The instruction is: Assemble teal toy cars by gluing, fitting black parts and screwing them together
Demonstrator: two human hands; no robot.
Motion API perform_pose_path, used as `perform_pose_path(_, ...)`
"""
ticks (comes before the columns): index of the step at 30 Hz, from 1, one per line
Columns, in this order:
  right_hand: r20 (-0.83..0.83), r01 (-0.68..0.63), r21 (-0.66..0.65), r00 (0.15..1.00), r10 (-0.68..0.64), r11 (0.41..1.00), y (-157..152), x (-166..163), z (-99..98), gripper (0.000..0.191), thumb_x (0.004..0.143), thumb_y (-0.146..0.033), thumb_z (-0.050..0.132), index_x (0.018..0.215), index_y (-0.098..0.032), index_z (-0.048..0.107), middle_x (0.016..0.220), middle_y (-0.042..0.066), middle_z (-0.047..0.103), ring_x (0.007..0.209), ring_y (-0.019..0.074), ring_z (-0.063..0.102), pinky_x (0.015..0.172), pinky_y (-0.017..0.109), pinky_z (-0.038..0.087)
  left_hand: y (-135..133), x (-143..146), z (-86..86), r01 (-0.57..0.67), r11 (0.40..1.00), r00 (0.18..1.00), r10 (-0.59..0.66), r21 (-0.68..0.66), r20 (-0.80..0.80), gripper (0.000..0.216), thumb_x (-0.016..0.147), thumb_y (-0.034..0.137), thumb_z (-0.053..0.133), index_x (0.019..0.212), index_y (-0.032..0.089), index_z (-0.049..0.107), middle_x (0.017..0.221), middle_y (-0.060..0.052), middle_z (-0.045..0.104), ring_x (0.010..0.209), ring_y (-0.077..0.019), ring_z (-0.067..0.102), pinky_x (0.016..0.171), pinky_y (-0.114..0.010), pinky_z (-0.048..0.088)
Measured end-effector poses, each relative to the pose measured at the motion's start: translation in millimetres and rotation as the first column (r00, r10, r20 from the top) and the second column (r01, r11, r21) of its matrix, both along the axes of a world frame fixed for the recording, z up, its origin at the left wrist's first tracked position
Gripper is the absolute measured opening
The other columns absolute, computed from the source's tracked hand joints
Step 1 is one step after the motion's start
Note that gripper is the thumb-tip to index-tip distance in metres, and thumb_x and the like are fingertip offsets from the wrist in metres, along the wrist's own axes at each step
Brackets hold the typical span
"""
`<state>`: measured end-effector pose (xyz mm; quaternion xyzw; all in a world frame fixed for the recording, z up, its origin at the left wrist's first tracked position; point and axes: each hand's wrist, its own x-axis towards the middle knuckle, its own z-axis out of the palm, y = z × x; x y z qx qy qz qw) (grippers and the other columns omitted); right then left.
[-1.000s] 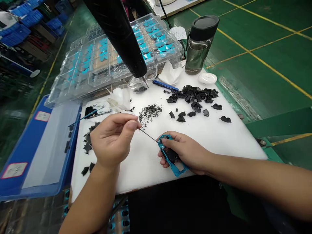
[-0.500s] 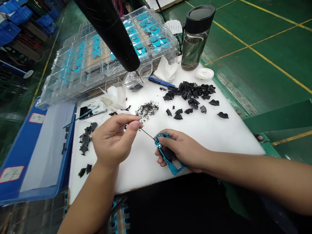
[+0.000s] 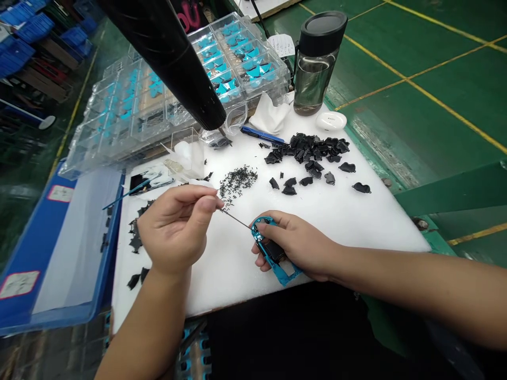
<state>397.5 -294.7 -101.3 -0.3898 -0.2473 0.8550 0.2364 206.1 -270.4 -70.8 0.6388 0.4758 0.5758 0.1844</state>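
My left hand [image 3: 174,227] is closed in a pinch on a thin, straight dark strand [image 3: 236,218]; whether it is a wire or a rod cannot be made out. The strand runs from those fingertips to the rounded end of a blue plastic housing [image 3: 282,272]. Wrapped round this housing is my right hand [image 3: 295,240], its thumb pressing on the upper face near the strand's end. A black block sits inside the housing, partly under the fingers. Just beyond my left fingertips lies a spread of tiny black screws [image 3: 240,179].
An electric screwdriver [image 3: 190,79] hangs point-down over the white work surface [image 3: 222,269]. Black molded pieces [image 3: 303,148], a blue pen [image 3: 263,135], a white case [image 3: 331,121] and a bottle [image 3: 317,63] stand beyond. Clear compartment trays [image 3: 158,100] lie behind; a blue bin [image 3: 51,253] is left.
My left hand has moved slightly left, and a longer stretch of the strand shows. My right hand and the housing stay put. The hanging screwdriver has shifted a little down and left.
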Motion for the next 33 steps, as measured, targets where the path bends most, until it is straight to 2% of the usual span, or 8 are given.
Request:
perform_pose_path(10, 0.014, 0.001, 0.004, 1.0, -0.001, 1.0, 0, -1, 0.2, 0.013, 0.094, -0.034, 0.059, 0.09, -0.021, 0.056, 0.074, 0.001, 0.066, 0.061, 0.0152, 0.068, 0.063, 0.031, 0.059, 1, 3, -4.7, -0.006, 1.0, 0.999, 0.006, 0.008, -0.042, 0.01, 0.082, 0.031, 0.073, 0.081, 0.022, 0.076, 0.066, -0.001, 0.069, 0.059, -0.0137, 0.064, 0.053, -0.027, 0.054)
perform_pose_path(14, 0.014, -0.007, 0.03, 1.0, 0.007, 1.0, -1, 1, 1.4, 0.016, 0.095, -0.036, 0.057, 0.088, -0.021, 0.055, 0.074, 0.002, 0.067, 0.061, 0.0155, 0.067, 0.063, 0.031, 0.057, 6, -12, 11.3, -0.099, 0.975, 0.995, 0.095, 0.197, 0.029, 0.011, 0.081, 0.034, 0.075, 0.081, 0.024, 0.075, 0.063, 0.0, 0.067, 0.054, -0.0128, 0.062, 0.048, -0.028, 0.052)
perform_pose_path(16, 0.03, -0.008, 0.037, 1.0, 0.007, 0.999, -2, 1, 0.8, 0.019, 0.094, -0.039, 0.058, 0.089, -0.02, 0.056, 0.075, 0.002, 0.067, 0.06, 0.0154, 0.066, 0.062, 0.03, 0.056, 10, -30, 28.4, -0.275, 0.889, 0.961, 0.266, 0.365, 0.075, 0.007, 0.081, 0.032, 0.075, 0.08, 0.025, 0.076, 0.063, 0.0, 0.066, 0.054, -0.0126, 0.063, 0.05, -0.029, 0.052)
perform_pose_path(18, 0.047, -0.005, 0.056, 0.999, 0.002, 0.998, -2, 1, -0.7, 0.022, 0.094, -0.042, 0.059, 0.091, -0.02, 0.056, 0.077, 0.003, 0.067, 0.062, 0.0163, 0.067, 0.061, 0.03, 0.055, 14, -52, 45.4, -0.454, 0.754, 0.878, 0.468, 0.474, 0.096, 0.004, 0.083, 0.028, 0.072, 0.082, 0.028, 0.076, 0.068, 0.001, 0.068, 0.06, -0.0136, 0.066, 0.056, -0.031, 0.054)
perform_pose_path(20, 0.044, -0.01, 0.077, 0.999, 0.007, 0.997, -2, 1, -2.1, 0.023, 0.093, -0.043, 0.059, 0.093, -0.02, 0.057, 0.077, 0.003, 0.067, 0.063, 0.0161, 0.066, 0.062, 0.03, 0.054, 21, -72, 55.5, -0.547, 0.67, 0.794, 0.605, 0.502, 0.057, 0.007, 0.085, 0.027, 0.069, 0.087, 0.029, 0.076, 0.073, 0.002, 0.071, 0.066, -0.0147, 0.07, 0.061, -0.032, 0.056)
perform_pose_path(21, 0.04, -0.01, 0.082, 0.999, 0.007, 0.997, -2, 1, -2.4, 0.023, 0.093, -0.043, 0.06, 0.093, -0.02, 0.057, 0.077, 0.002, 0.067, 0.064, 0.0158, 0.066, 0.062, 0.029, 0.054, 25, -79, 56.9, -0.565, 0.657, 0.767, 0.641, 0.498, 0.025, 0.009, 0.086, 0.027, 0.068, 0.09, 0.027, 0.076, 0.074, 0.002, 0.071, 0.068, -0.015, 0.07, 0.063, -0.033, 0.057)
perform_pose_path(26, 0.038, -0.01, 0.089, 0.999, 0.007, 0.996, -2, 1, -2.4, 0.024, 0.094, -0.043, 0.06, 0.092, -0.02, 0.058, 0.078, 0.002, 0.067, 0.065, 0.0158, 0.066, 0.064, 0.03, 0.054, 53, -90, 38.4, -0.583, 0.715, 0.726, 0.672, 0.385, -0.149, 0.019, 0.087, 0.031, 0.065, 0.094, 0.018, 0.076, 0.082, -0.003, 0.074, 0.075, -0.015, 0.069, 0.074, -0.031, 0.057)
perform_pose_path(33, 0.019, -0.005, 0.099, 1.0, 0.003, 0.995, -3, 1, -4.5, 0.024, 0.094, -0.043, 0.061, 0.093, -0.019, 0.058, 0.078, 0.003, 0.068, 0.065, 0.0159, 0.066, 0.064, 0.031, 0.054, 67, -88, 21.0, -0.551, 0.795, 0.772, 0.601, 0.253, -0.208, 0.021, 0.087, 0.032, 0.063, 0.096, 0.017, 0.076, 0.087, -0.004, 0.076, 0.078, -0.0132, 0.069, 0.076, -0.025, 0.055)
